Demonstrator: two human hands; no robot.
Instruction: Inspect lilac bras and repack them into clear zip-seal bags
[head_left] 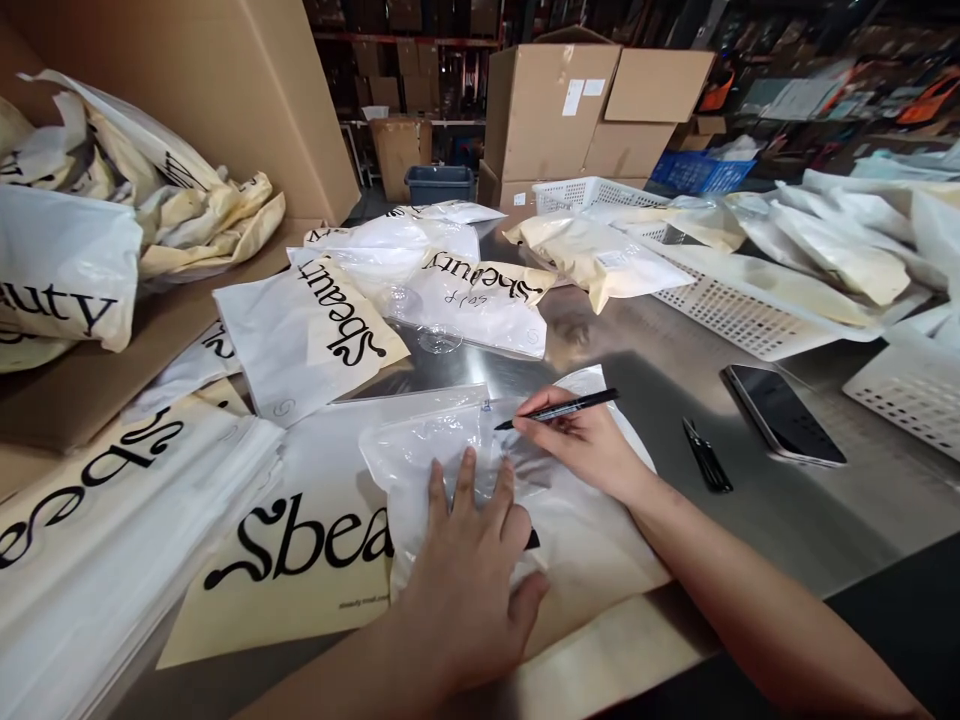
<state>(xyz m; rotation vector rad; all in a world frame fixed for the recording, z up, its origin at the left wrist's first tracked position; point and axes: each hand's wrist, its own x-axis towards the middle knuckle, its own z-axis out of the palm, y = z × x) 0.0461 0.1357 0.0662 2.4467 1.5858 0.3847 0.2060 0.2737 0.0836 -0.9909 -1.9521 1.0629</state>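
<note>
A clear plastic bag (427,430) lies on top of a white-and-cream printed mailer bag (300,540) at the front of the metal table. My left hand (476,560) rests on the clear bag with its fingers spread. In my right hand (585,440) is a black marker pen (574,405), pinched between thumb and fingers. Its tip points left, at or just above the clear bag's upper right part; I cannot tell whether it touches. What the clear bag holds is partly hidden under my hands.
Filled mailers (480,300) lie beyond my hands, one with handwriting. A stack of flat mailers (150,540) is at left, below an open carton (247,100) of bags. A phone (784,410), small black snips (706,458) and white baskets (750,300) are at right.
</note>
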